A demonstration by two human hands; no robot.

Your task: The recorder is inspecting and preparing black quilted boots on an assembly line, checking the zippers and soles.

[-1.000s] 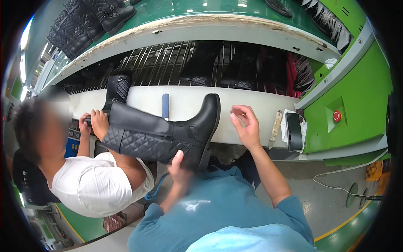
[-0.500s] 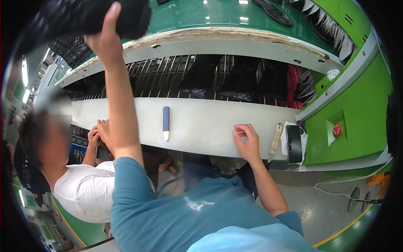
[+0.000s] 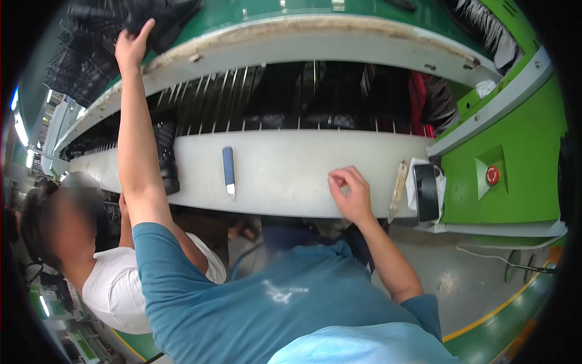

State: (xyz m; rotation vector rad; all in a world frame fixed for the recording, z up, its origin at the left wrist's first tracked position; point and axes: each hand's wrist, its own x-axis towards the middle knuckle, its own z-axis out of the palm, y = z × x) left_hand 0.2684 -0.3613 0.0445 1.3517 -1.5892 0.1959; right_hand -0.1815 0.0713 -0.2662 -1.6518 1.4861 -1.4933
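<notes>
Black leather boot [image 3: 170, 24] sits far left on the glossy green surface [image 3: 242, 12], at my left hand [image 3: 133, 48]; I cannot tell whether it's clamped. My right hand [image 3: 353, 193] is empty, loosely curled. I'd steady the boot before withdrawing.

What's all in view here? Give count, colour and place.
Worktop: one, off-white, centre
Boots: several, black, upper left
Lone boot: one, black, worktop's left
Tabletop: one, green, top edge
Rack rods: many, silver, behind worktop
Dark pieces: several, black, on rods
Knife-like tool: one, blue, pale tip, on worktop
Wrapped-handle knife: one, beige handle, worktop's right
Rectangular slab: one, black, on white paper
Machine: one, green, right
Stop button: one, red, on machine
Furry material: count unclear, grey, upper right
Co-worker: at least one, white top, left
Shirt: one, teal, bottom
Left hand: one, bare, upper left at boots, grip unclear
Right hand: one, bare, loosely curled above worktop
</notes>
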